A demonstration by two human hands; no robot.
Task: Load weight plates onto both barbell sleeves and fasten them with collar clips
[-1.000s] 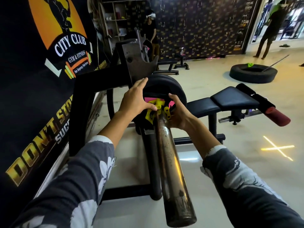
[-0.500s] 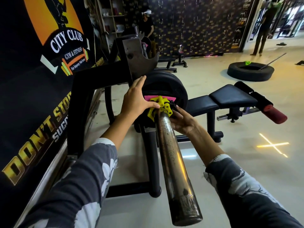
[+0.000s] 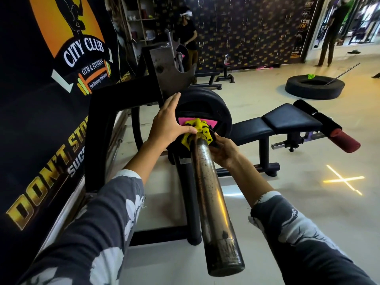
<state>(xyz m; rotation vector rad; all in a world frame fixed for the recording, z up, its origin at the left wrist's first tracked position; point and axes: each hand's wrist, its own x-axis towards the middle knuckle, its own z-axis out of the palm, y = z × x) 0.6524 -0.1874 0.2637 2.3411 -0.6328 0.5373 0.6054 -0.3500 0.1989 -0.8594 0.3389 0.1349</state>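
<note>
Gym wall banner [image 3: 61, 83], black with gold lettering: "CITY CLUB GYM & FITNESS", "DON'T STO…" (cut off). Worn, pitted steel barbell sleeve [image 3: 213, 202] carries round black weight plates [image 3: 207, 108] with a pink label. Knobby yellow plastic collar clip [image 3: 198, 132] sits against them. Left hand [image 3: 167, 124]: fingers flat on plate, thumb on clip. Right hand [image 3: 225, 151]: grip closed on the clip's underside.

The black wall banner [image 3: 51, 99], to the left of the fingers [image 3: 174, 100] of the left hand, carried an orange logo reading "CITY CLUB" over "GYM & FITNESS", with a smaller line beneath too small to read. Lower on it, gold letters spelled "DON'T STO" above "SUC", both cut off. A far banner [image 3: 304, 25], up and right of the fingers, read "CITY CLUB GYM", partly legible.
</note>
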